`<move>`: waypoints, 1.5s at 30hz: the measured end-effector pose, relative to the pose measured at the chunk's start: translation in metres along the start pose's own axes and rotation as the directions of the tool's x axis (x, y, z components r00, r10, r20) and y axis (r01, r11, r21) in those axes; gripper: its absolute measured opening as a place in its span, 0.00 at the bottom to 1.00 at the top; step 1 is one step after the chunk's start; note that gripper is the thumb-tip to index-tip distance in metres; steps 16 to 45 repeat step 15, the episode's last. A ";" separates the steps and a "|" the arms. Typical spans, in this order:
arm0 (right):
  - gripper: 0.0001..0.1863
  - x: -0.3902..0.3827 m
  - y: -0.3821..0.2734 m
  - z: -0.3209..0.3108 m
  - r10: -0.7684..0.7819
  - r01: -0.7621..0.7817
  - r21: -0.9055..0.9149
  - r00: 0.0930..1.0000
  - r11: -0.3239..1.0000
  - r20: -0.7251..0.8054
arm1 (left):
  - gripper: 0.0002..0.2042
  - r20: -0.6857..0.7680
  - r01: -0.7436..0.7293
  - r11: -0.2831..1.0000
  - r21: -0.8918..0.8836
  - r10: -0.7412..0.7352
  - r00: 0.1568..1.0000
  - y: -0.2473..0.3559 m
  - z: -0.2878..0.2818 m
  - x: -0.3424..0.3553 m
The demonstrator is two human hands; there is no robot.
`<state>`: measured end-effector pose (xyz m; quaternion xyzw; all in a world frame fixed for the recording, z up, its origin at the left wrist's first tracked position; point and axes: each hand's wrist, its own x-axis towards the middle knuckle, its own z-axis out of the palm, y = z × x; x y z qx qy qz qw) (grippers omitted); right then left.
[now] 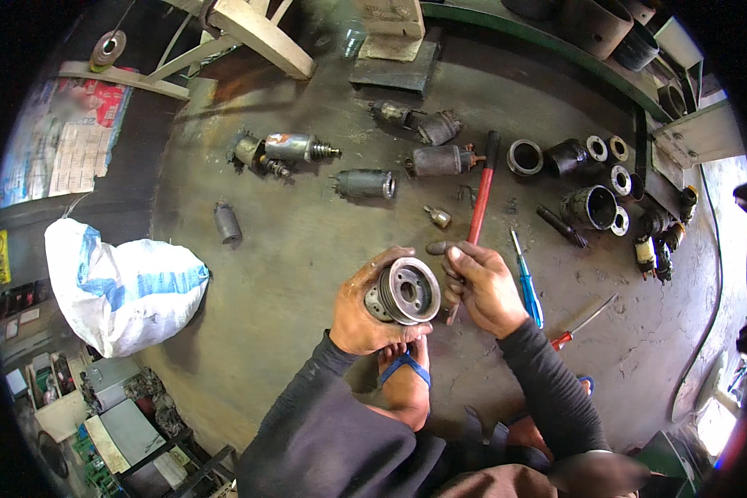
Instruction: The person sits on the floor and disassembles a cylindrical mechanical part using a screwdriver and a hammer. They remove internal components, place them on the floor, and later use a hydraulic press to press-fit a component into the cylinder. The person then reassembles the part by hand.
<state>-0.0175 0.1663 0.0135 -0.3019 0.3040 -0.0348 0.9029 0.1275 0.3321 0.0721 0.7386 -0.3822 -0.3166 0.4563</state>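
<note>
Left hand (pixel 365 311) grip clasps pulley (pixel 404 290); right hand (pixel 481 286) clenches hammer (pixel 477 212); floor (pixel 307 249) open leftward.

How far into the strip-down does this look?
Done: several cylindrical motor parts and rings lie loose on the floor. In hand: left hand grips a grooved round part; right hand holds a red-handled tool. Left: cannot tell.

A white-and-blue woven plastic sack (pixel 120 290) lies at left; above it, a printed red-and-white paper sheet (pixel 75 137); a small yellow label (pixel 1 257) at the far-left edge.
</note>
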 end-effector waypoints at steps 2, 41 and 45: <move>0.34 -0.016 -0.016 0.004 -0.070 0.101 -0.143 0.975 0.985 0.210 | 0.48 0.022 -0.012 0.988 -0.157 0.016 1.000 -0.004 -0.001 -0.001; 0.51 -0.032 -0.036 0.022 -0.260 0.292 -0.460 0.956 0.838 0.133 | 0.54 0.049 0.127 0.987 -0.098 -0.123 0.991 0.036 -0.002 0.013; 0.51 -0.032 -0.036 0.022 -0.260 0.292 -0.460 0.956 0.838 0.133 | 0.54 0.049 0.127 0.987 -0.098 -0.123 0.991 0.036 -0.002 0.013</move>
